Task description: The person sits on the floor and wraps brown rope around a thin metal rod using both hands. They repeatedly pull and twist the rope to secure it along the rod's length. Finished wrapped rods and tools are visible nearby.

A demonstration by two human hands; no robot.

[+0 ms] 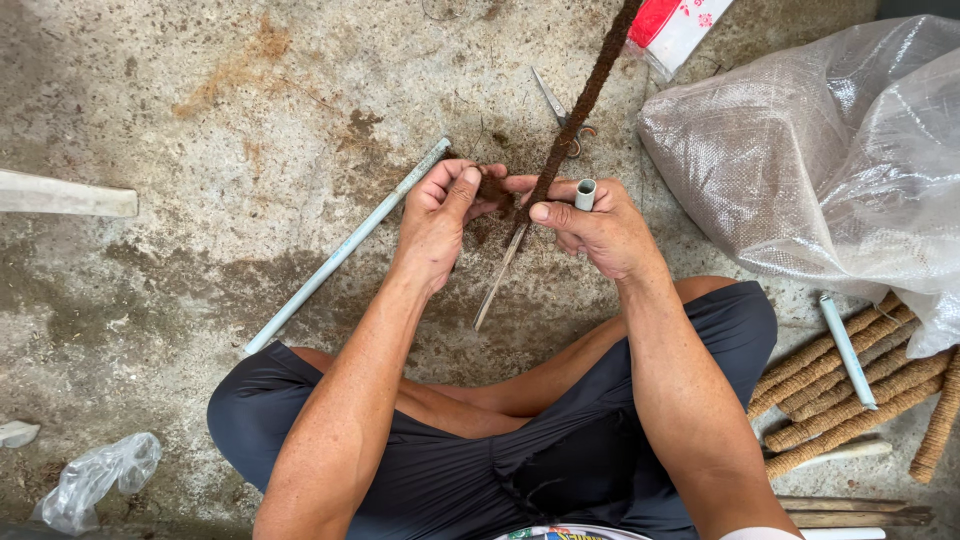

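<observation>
Here, notes taken looking down on a person seated cross-legged on a concrete floor [200,120].

Left hand: the left hand [437,215] is curled shut, fingers and thumb pinched on a clump of brown fibre [495,190] at the lower end of the wrapped stick.
Right hand: the right hand [598,228] is closed; the thumb is pressed along the fibre-wrapped stick [585,95], and a short grey tube [585,193] is held upright between the fingers.
Stick: it is slanted from the top edge of the floor down to the hands; a bare pale tip [497,280] is seen below them, over the lap.
Long pipe: a grey pipe [345,248] is laid diagonally on the floor, just left of the left hand.
Scissors: scissors [560,112] are seen beyond the hands, partly hidden by the stick.
Right side: a woven plastic sack [820,160] is seen, with finished wrapped sticks [850,395] piled below it.
Bottom-left corner: a crumpled clear bag [95,480] is noted.
</observation>
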